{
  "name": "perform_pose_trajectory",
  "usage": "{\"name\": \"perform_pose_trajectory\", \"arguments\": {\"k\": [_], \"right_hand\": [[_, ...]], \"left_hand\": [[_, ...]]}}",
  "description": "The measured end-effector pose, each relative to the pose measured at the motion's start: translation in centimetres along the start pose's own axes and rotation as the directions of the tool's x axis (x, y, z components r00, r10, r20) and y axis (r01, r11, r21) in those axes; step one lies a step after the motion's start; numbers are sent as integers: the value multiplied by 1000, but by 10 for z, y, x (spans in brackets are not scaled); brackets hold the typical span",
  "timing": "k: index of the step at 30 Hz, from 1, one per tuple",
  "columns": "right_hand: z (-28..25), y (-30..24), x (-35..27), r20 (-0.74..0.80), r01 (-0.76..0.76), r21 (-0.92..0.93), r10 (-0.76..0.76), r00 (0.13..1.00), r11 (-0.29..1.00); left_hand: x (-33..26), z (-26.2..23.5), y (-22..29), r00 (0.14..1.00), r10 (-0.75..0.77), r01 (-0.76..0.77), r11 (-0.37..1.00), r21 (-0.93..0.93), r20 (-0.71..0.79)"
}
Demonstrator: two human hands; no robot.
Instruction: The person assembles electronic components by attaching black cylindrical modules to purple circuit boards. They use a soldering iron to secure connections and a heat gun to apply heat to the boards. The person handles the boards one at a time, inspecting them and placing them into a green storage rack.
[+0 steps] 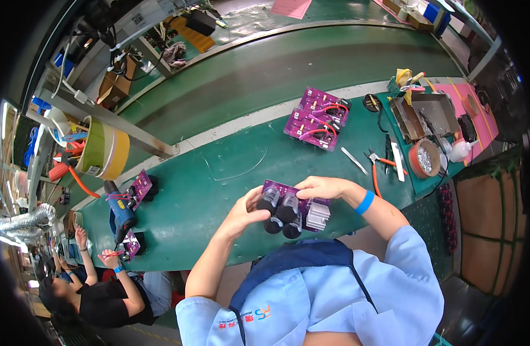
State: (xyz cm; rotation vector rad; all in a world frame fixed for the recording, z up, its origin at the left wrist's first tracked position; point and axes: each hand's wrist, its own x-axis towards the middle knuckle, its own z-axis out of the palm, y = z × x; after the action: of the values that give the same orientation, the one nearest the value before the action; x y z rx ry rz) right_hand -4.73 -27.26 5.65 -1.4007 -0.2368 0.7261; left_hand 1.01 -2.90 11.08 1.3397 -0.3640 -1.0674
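Observation:
A purple circuit board (309, 206) is held up between my hands, over the near edge of the green bench. Several big black cylindrical capacitors (288, 209) stand out from its left side, and a silver finned heat sink (318, 215) sits at its right. My left hand (246, 212) is closed on the board's left edge, its thumb by a capacitor. My right hand (321, 188) grips the far right edge with thumb and fingers; part of those fingers is hidden. A blue band circles my right wrist.
Two purple boards with red wires (318, 119) lie ahead on the green bench (242, 187). Rightward are tweezers (355, 160), orange-handled cutters (375, 167) and a round tub (424, 159) of small parts. At left, near a blue power tool (120, 209), a co-worker (106, 297) handles another board.

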Motion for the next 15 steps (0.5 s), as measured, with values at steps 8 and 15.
{"name": "perform_pose_trajectory", "arguments": {"k": [8,15], "right_hand": [[15,-35,-18,-241,270,-524,-444,863,808],[12,-41,-18,-310,231,-606,-493,813,761]], "left_hand": [[-15,17,10,833,509,-433,357,827,216],[-10,16,0,849,515,-346,373,861,118]]}}
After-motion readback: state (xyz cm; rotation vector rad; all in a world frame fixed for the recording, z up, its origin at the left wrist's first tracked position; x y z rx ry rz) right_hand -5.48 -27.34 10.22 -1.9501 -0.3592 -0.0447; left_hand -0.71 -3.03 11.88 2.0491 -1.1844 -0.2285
